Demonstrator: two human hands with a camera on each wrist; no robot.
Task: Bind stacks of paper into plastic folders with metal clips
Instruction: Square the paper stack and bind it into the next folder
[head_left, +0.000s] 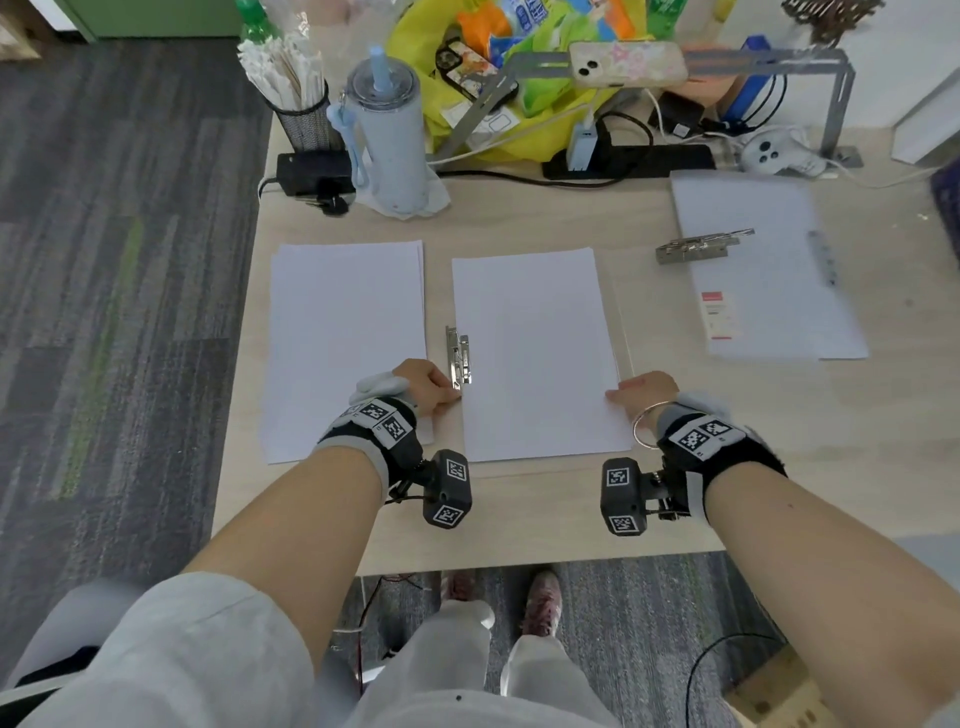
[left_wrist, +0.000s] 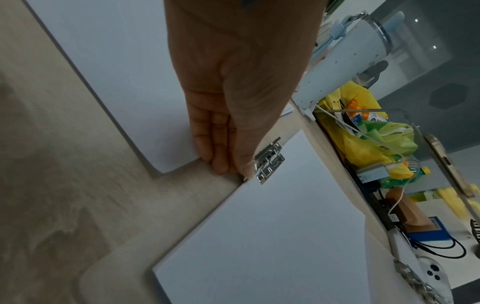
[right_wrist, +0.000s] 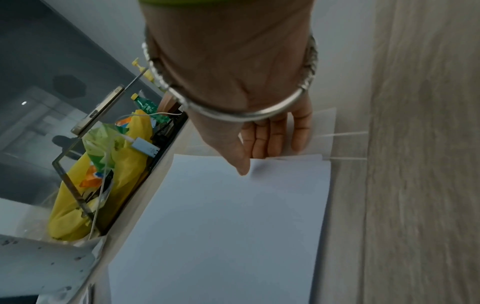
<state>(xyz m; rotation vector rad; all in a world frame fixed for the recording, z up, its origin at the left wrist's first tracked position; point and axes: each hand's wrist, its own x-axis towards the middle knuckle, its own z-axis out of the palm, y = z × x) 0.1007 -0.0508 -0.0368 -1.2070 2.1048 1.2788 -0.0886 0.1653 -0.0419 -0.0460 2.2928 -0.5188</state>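
A white paper stack (head_left: 537, 353) lies in the middle of the table on a clear plastic folder (head_left: 626, 332). A metal clip (head_left: 458, 356) sits at the stack's left edge. My left hand (head_left: 431, 387) is just below the clip (left_wrist: 269, 162). Its straight fingers (left_wrist: 221, 156) touch the stack's left edge. At the stack's right edge, my right hand (head_left: 644, 392) has its thumb (right_wrist: 242, 168) on top of the paper (right_wrist: 233, 216). Its fingertips disappear under that edge. A second paper stack (head_left: 345, 348) lies to the left.
At the right lies another folder with paper (head_left: 763, 270) and a loose metal clip (head_left: 698, 247) on it. The back of the table holds a tumbler (head_left: 389, 140), a mesh cup of straws (head_left: 304, 114), a yellow bag (head_left: 519, 78), a power strip (head_left: 628, 158) and cables.
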